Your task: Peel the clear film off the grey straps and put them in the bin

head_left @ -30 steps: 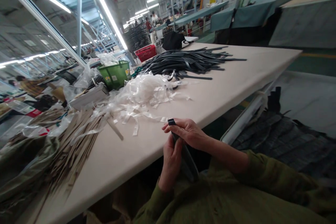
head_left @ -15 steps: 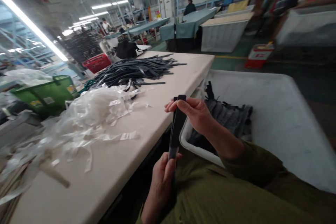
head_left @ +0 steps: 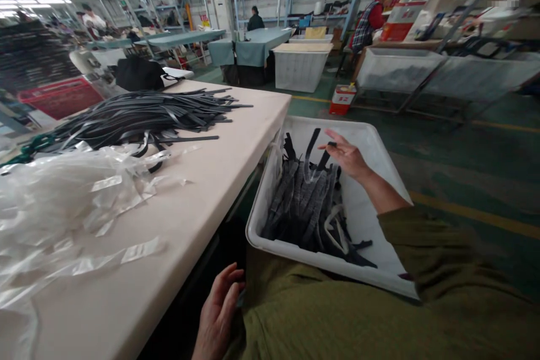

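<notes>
The right hand [head_left: 349,158] is positioned over the white plastic bin [head_left: 366,143], fingers spread wide; one dark fabric strip [head_left: 324,158] meets the fingers at its upper end. Further dark grey strips [head_left: 295,211] lie in the bin, heaped lengthwise. The left hand [head_left: 220,306] is half curled beside the table [head_left: 202,197]; whether it grips anything cannot be told. A strap bundle [head_left: 143,115] rests on the tabletop, behind crumpled clear plastic [head_left: 80,191].
</notes>
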A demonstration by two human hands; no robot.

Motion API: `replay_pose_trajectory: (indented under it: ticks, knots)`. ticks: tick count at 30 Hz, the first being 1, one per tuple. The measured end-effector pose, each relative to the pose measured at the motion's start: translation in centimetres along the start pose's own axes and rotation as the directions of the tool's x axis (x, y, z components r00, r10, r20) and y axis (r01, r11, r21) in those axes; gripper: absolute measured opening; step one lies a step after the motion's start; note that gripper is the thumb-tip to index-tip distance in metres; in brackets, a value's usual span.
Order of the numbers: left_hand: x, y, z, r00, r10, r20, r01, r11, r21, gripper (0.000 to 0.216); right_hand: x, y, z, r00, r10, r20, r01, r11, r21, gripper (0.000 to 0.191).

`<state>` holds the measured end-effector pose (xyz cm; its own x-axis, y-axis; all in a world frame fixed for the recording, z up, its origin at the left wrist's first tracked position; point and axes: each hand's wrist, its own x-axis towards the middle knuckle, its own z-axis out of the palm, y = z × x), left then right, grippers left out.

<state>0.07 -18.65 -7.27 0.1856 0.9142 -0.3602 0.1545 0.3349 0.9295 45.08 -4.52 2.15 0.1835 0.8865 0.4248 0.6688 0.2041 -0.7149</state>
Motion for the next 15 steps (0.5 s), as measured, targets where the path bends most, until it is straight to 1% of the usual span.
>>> replay_pose_trajectory:
  ticks: [1,3,4,6,8,10,13,15]
  knots:
    - [0.1,-0.2,0.0,1.000,-0.002,0.005,0.001,1.000,0.023,0.063,-1.1,1.9,0.7,0.997,0.067,0.044,-0.066,0.997,-0.028,0.055]
    - [0.2,-0.8,0.1,1.000,0.008,0.000,-0.008,0.998,0.070,0.061,-4.0,4.7,2.6,0.980,0.152,0.126,-0.145,0.988,-0.061,0.059]
    - [0.2,-1.2,0.3,1.000,0.019,-0.007,-0.018,0.996,0.089,0.060,-5.5,5.7,3.7,0.969,0.182,0.167,-0.172,0.982,-0.072,0.059]
    - [0.3,-2.1,0.6,0.999,0.040,-0.016,-0.038,0.993,0.108,0.058,-8.5,6.6,6.1,0.943,0.230,0.241,-0.215,0.973,-0.086,0.059]
    - [0.5,-2.7,0.8,0.999,0.051,-0.003,-0.051,0.993,0.106,0.056,-10.8,6.7,8.2,0.918,0.252,0.305,-0.239,0.968,-0.082,0.060]
    - [0.8,-2.7,0.7,0.998,0.049,0.041,-0.053,0.993,0.109,0.052,-12.0,6.2,9.9,0.898,0.248,0.363,-0.243,0.968,-0.059,0.058]
    - [0.6,-1.6,0.6,0.993,0.061,0.106,-0.076,0.986,0.150,0.044,-12.3,4.6,11.3,0.884,0.228,0.407,-0.244,0.970,-0.012,0.056]
    - [0.0,-0.5,0.8,0.990,0.090,0.106,-0.107,0.979,0.172,0.036,-12.0,3.6,11.6,0.891,0.221,0.397,-0.248,0.969,0.017,0.058]
